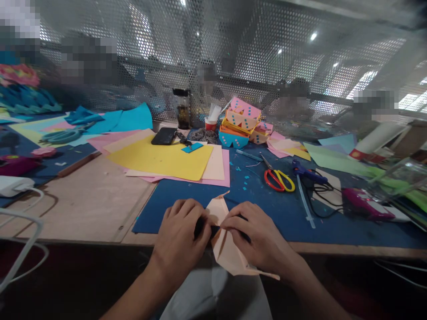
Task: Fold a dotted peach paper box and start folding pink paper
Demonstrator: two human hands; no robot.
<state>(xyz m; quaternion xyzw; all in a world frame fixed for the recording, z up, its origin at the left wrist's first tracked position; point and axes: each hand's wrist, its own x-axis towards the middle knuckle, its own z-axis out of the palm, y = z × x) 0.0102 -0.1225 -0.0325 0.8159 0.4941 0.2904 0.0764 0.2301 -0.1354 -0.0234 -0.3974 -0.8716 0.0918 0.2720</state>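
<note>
At the near edge of the blue cutting mat [267, 209] my left hand [182, 235] and my right hand [256, 233] meet over a folded peach paper piece [227, 249]. Both hands are closed on it, fingertips pinching close together near its middle. A dark thing shows between the fingers; I cannot make out what it is. The paper's pointed top sticks up between the hands and its lower part hangs over the table edge toward my lap.
Yellow [163, 158] and pink sheets lie behind the hands, with a black phone [163, 136]. Red-and-yellow scissors [278, 179], a blue glue gun [308, 174] with black cord, and a stack of dotted paper boxes [240, 122] sit right. A perforated screen stands behind.
</note>
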